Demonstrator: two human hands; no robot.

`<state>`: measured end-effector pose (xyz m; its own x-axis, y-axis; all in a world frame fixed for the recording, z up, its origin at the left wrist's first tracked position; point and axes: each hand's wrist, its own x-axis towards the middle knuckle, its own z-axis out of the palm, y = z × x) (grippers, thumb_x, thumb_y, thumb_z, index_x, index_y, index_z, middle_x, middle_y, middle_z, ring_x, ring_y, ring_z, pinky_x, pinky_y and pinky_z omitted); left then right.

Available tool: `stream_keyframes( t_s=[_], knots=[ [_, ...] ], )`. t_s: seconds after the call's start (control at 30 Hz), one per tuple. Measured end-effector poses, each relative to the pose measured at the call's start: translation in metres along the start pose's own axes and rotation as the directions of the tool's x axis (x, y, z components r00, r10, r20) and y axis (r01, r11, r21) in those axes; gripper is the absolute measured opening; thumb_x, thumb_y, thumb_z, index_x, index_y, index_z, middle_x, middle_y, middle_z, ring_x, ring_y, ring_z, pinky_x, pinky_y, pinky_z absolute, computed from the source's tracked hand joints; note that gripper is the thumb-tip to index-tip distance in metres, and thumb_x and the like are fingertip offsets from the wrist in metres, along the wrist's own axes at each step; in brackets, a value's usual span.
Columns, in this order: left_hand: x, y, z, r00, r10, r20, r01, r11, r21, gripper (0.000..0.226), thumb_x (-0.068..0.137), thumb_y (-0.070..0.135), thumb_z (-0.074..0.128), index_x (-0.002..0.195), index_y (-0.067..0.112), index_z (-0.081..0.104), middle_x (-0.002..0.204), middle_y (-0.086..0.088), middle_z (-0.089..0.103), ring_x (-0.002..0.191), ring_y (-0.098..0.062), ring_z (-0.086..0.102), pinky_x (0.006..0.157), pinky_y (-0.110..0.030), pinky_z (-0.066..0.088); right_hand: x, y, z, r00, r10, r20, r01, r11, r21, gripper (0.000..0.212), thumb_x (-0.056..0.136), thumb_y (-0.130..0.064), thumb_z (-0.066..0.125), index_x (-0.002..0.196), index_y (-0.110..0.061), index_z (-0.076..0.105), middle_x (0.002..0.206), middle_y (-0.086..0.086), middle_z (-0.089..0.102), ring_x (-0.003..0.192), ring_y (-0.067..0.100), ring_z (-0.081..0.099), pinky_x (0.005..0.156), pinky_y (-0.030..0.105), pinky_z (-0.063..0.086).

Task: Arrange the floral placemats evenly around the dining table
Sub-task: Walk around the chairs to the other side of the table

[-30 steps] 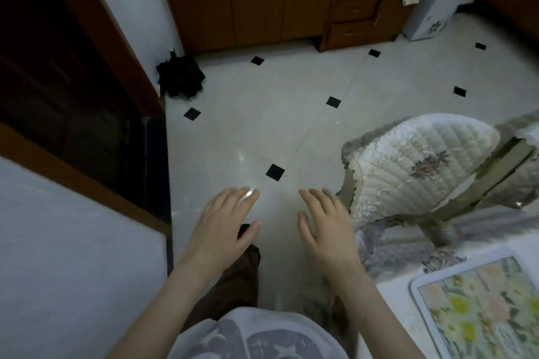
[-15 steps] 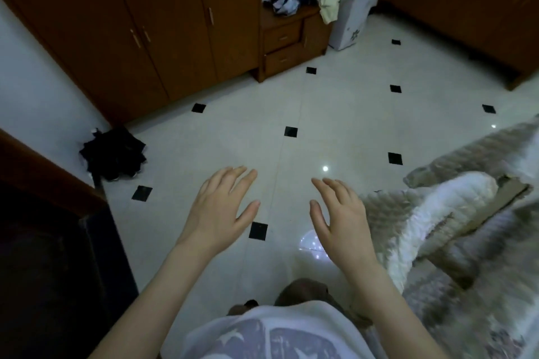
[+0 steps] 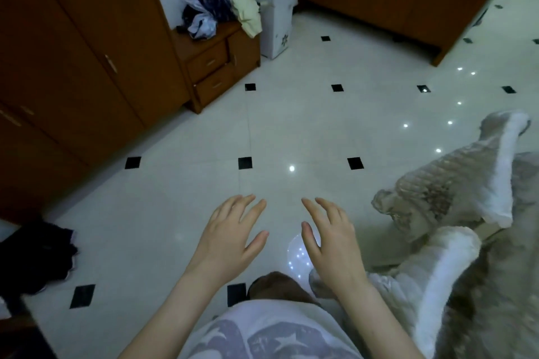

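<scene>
Hands are held out palm-down over the tiled floor [image 3: 291, 131], empty. Left hand [image 3: 230, 239] has its fingers spread and loose, grip released, nothing touched. Right hand [image 3: 332, 242] is likewise open, fingers slightly curled, grip released, just beside the left with a gap between them. Both are held in the air above the white tiles with black diamond insets. No placemat or counter is seen from the head view, so where they lie cannot be told. Quilted chair covers [image 3: 455, 192] in grey and white are seen at the right edge, near the right forearm, blurred. A brown cabinet [image 3: 73, 67] runs along the left, with a small drawer unit [image 3: 215, 67] beside it; bundled cloths [image 3: 210, 9] are piled on the unit's top. A white box [image 3: 277, 9] stands upright against the wall next to the unit. A dark bundle [image 3: 35, 256] lies on the floor at the left. A printed white shirt [image 3: 262, 335] fills the bottom edge, with a brown trouser leg [image 3: 274, 288] below the hands.
</scene>
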<state>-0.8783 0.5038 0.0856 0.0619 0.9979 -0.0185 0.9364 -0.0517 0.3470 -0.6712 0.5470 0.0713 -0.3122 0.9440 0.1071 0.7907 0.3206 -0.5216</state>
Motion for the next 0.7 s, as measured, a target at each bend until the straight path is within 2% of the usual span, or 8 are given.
stream_keyframes(
  t_s=[0.1, 0.23, 0.4, 0.57, 0.7],
  knots=[
    [0.079, 0.006, -0.015, 0.996, 0.088, 0.028, -0.089, 0.996, 0.008, 0.053, 0.093, 0.045, 0.044, 0.141, 0.023, 0.037, 0.146, -0.002, 0.040, 0.135, -0.024, 0.033, 0.112, -0.037, 0.025, 0.051, 0.018, -0.020, 0.997, 0.054, -0.061, -0.055, 0.998, -0.015, 0.041, 0.093, -0.024, 0.053, 0.134, -0.020, 0.048, 0.132, 0.008, 0.054, 0.122, 0.026, 0.048, 0.101, 0.043, 0.042],
    [0.167, 0.021, -0.031, 0.977, 0.215, -0.004, -0.215, 0.977, 0.006, 0.050, 0.092, 0.042, 0.048, 0.137, 0.020, 0.043, 0.140, -0.003, 0.047, 0.129, -0.025, 0.040, 0.105, -0.038, 0.033, 0.102, 0.044, -0.043, 0.973, 0.144, -0.179, -0.149, 0.989, -0.019, 0.040, 0.093, -0.023, 0.053, 0.132, -0.018, 0.050, 0.129, 0.009, 0.055, 0.118, 0.027, 0.050, 0.098, 0.043, 0.043],
    [0.258, 0.042, -0.020, 0.924, 0.379, 0.043, -0.379, 0.925, -0.020, 0.055, 0.090, 0.047, 0.036, 0.136, 0.018, 0.045, 0.139, -0.006, 0.048, 0.128, -0.027, 0.042, 0.104, -0.040, 0.036, 0.145, 0.078, -0.048, 0.928, 0.263, -0.266, -0.283, 0.958, -0.041, 0.039, 0.094, -0.027, 0.048, 0.132, -0.019, 0.049, 0.128, 0.008, 0.055, 0.117, 0.025, 0.049, 0.097, 0.037, 0.041],
    [0.355, 0.056, 0.009, 0.823, 0.550, 0.144, -0.549, 0.834, -0.048, 0.052, 0.092, 0.045, 0.044, 0.138, 0.022, 0.040, 0.143, -0.003, 0.044, 0.132, -0.027, 0.037, 0.109, -0.039, 0.031, 0.193, 0.112, -0.044, 0.848, 0.423, -0.318, -0.458, 0.888, -0.040, 0.039, 0.094, -0.027, 0.050, 0.133, -0.019, 0.048, 0.130, 0.008, 0.054, 0.121, 0.025, 0.048, 0.099, 0.041, 0.041],
    [0.442, 0.072, 0.015, 0.691, 0.694, 0.205, -0.696, 0.714, -0.070, 0.052, 0.091, 0.043, 0.047, 0.137, 0.020, 0.042, 0.140, -0.005, 0.047, 0.129, -0.027, 0.041, 0.106, -0.040, 0.035, 0.243, 0.135, -0.053, 0.740, 0.539, -0.401, -0.589, 0.808, 0.001, 0.039, 0.093, -0.024, 0.053, 0.132, -0.017, 0.051, 0.129, 0.010, 0.056, 0.121, 0.028, 0.050, 0.099, 0.044, 0.043]
  ],
)
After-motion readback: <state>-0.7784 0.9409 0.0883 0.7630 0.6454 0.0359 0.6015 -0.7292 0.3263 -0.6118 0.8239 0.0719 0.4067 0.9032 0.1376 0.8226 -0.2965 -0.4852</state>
